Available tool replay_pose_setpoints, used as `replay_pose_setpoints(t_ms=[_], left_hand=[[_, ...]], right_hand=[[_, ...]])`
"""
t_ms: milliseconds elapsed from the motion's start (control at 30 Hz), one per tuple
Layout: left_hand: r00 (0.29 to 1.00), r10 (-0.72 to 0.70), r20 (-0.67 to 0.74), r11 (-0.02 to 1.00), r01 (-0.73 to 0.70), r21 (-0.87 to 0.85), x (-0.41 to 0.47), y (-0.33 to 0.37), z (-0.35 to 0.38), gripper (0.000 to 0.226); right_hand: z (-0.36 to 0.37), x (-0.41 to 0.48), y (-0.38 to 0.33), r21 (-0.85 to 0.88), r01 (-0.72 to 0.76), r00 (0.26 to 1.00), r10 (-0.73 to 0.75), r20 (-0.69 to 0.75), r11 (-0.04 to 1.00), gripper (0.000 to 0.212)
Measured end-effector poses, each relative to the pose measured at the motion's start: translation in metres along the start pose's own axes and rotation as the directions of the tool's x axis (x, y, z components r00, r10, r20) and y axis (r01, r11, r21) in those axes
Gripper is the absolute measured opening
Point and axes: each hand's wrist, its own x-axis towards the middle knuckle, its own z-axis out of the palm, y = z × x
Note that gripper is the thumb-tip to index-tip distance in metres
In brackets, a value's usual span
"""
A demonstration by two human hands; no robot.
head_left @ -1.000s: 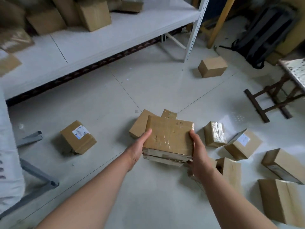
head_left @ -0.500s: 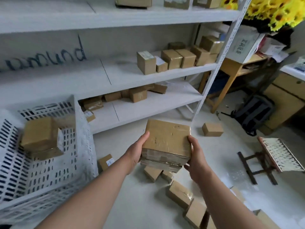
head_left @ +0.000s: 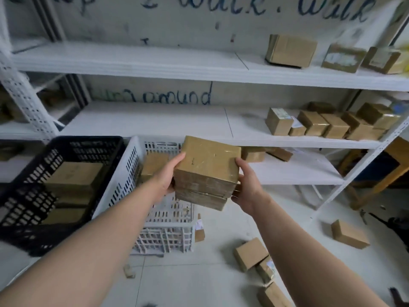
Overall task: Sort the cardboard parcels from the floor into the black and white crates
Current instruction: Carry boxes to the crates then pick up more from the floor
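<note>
I hold a stack of two flat taped cardboard parcels (head_left: 207, 167) in the air, my left hand (head_left: 169, 177) on its left side and my right hand (head_left: 244, 185) on its right. The stack hangs over the right edge of the white crate (head_left: 137, 173), which has a parcel (head_left: 153, 163) inside. To the left stands the black crate (head_left: 26, 196) with several parcels (head_left: 73, 176) in it. Loose parcels (head_left: 250, 253) lie on the floor at lower right.
White metal shelving (head_left: 155, 63) fills the wall behind the crates, with many small boxes (head_left: 332, 125) on its right half and more on the shelf above. Another box (head_left: 349, 233) lies on the floor at right. A wooden table leg (head_left: 376, 187) stands far right.
The view has swung up and left from the floor to the shelving. Both hands have carried the parcel stack upward and over to the white crate; the black crate has come into view.
</note>
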Motion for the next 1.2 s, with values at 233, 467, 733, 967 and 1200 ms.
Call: replay_pose_setpoints(t_ms=[233,467,733,967,1200], left_hand=[[0.969,-0.171,-0.176,0.983,0.155,-0.103,0.042,-0.023,-0.113,0.029],[0.913,-0.356,-0.198,0.935,0.349,-0.070,0.116,-0.061,-0.200,0.036],[0.853,-0.484,-0.196,0.873,0.485,-0.047,0.189,-0.103,-0.240,0.039],[0.823,-0.526,-0.213,0.843,0.538,-0.002,0.228,-0.145,-0.234,0.037],[0.804,-0.552,-0.223,0.828,0.559,-0.033,0.252,-0.169,-0.235,0.042]], right_hand=[[0.107,0.062,0.030,-0.100,-0.131,0.984,0.142,0.112,0.986,0.057],[0.179,0.137,0.081,-0.046,-0.198,0.980,0.199,0.008,0.979,0.058],[0.204,0.200,0.133,-0.018,-0.338,0.936,0.333,-0.116,0.941,0.069],[0.191,0.240,0.170,0.034,-0.369,0.921,0.370,-0.121,0.929,0.053],[0.189,0.263,0.192,0.061,-0.344,0.928,0.350,-0.128,0.937,0.048]])
